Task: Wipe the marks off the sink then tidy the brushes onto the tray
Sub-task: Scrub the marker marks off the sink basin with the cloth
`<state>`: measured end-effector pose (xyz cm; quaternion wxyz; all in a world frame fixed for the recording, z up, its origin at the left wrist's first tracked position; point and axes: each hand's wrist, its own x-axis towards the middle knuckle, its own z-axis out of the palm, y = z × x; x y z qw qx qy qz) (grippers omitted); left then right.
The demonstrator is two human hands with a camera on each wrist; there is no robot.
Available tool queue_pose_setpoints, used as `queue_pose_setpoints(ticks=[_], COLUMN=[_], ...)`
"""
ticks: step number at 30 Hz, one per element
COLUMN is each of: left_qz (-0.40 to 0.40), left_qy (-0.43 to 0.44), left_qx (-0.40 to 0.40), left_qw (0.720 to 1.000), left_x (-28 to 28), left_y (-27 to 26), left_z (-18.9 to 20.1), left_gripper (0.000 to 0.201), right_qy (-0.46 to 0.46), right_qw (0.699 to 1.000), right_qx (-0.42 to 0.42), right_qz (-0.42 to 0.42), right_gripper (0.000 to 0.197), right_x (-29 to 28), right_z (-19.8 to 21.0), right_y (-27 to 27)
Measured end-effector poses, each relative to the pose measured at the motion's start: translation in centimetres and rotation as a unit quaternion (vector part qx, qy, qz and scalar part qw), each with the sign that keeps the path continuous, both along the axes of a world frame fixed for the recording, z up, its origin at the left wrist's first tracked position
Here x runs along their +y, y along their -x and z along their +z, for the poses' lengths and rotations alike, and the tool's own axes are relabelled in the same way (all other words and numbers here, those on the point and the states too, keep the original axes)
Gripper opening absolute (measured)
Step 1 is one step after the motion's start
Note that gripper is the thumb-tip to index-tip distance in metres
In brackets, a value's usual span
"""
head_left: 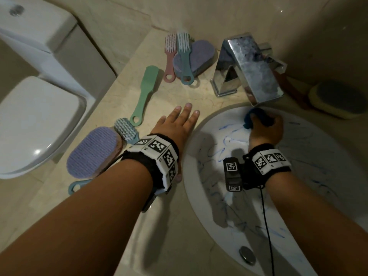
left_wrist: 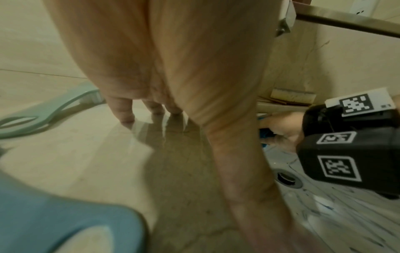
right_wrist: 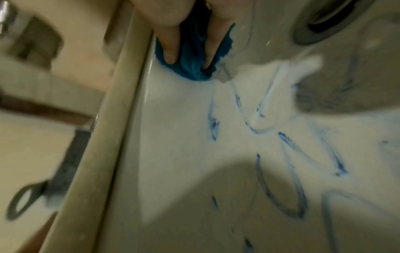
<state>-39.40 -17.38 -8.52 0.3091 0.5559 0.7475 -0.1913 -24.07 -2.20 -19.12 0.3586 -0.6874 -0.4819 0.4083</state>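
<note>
A white sink basin (head_left: 310, 156) streaked with blue marks (right_wrist: 255, 119) lies at the right. My right hand (head_left: 264, 126) grips a bunched blue cloth (head_left: 256, 116) against the basin's far wall under the tap; its fingers (right_wrist: 171, 49) curl round the cloth (right_wrist: 192, 56). My left hand (head_left: 177, 124) rests flat on the beige counter beside the basin, fingers (left_wrist: 123, 111) straight, holding nothing. Brushes lie on the counter: a green one (head_left: 145, 92), a pink one (head_left: 170, 58), a teal one (head_left: 185, 58), a light-blue one (head_left: 125, 129) and a purple oval scrubber (head_left: 91, 152).
A chrome tap (head_left: 251, 66) overhangs the basin's back. A yellow sponge (head_left: 336, 100) lies at the far right, and a purple heart-shaped pad (head_left: 201, 56) under the teal brush. A toilet (head_left: 37, 108) stands left of the counter. The drain plug (head_left: 247, 254) sits at the basin's near side.
</note>
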Motion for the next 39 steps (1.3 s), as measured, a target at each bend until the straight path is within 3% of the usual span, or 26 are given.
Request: queue_pose_setpoints(ticks=[2,7,11,13,18,20,23,26,31,34,36,39], left_qz=[0.0,-0.005,-0.014,-0.016,-0.021,-0.022,-0.027,-0.017,-0.011,-0.011,-0.014,-0.014], left_qy=[-0.001,-0.011,-0.011,-0.009,-0.008,-0.01,-0.01,-0.005,-0.003,0.001,0.002,0.003], left_qx=[0.0,0.009,0.016,0.017,0.021,0.02,0.018,0.012,0.015,0.018,0.021,0.022], left_qw=[1.0,1.0,1.0,1.0,1.0,1.0,0.999,1.0,1.0,1.0,1.0,1.0], left_x=[0.0,0.0,-0.1,0.0,0.0,-0.1,-0.1,0.0,0.0,0.0,0.0,0.0], left_y=[0.0,0.1,0.1,0.1,0.3,0.3,0.4,0.3,0.0,0.0,-0.1,0.0], left_z=[-0.1,-0.4,-0.5,-0.6,-1.0,-1.0,-0.8,-0.6,-0.3,-0.2,-0.2,0.0], left_gripper=[0.16,0.163,0.164,0.164,0.166,0.166,0.166,0.164,0.162,0.162,0.161,0.161], right_qy=[-0.012,-0.002,-0.012,-0.023,-0.052,-0.048,-0.035,-0.042,0.001,0.025,0.007,-0.014], right_qw=[1.0,0.995,0.997,0.996,0.993,0.995,0.997,0.994,0.991,0.972,0.947,0.882], right_qx=[-0.019,-0.051,-0.013,-0.03,-0.055,-0.055,-0.055,-0.087,-0.064,0.022,-0.033,-0.065], right_qz=[-0.005,0.082,-0.071,-0.084,0.094,0.068,-0.038,-0.049,0.121,0.233,0.321,0.466], right_gripper=[0.033,0.032,0.04,0.039,0.029,0.032,0.039,0.037,0.014,0.018,0.022,0.03], right_x=[-0.2,-1.4,1.2,1.6,-0.6,-0.3,1.2,1.5,-1.8,-5.7,-7.7,-9.9], right_z=[0.1,0.4,0.8,1.0,0.1,0.1,0.3,0.3,-0.5,-1.2,-1.1,-1.0], right_y=[0.4,1.5,-2.1,-2.5,0.6,0.1,-2.4,-2.7,2.1,3.2,2.5,1.0])
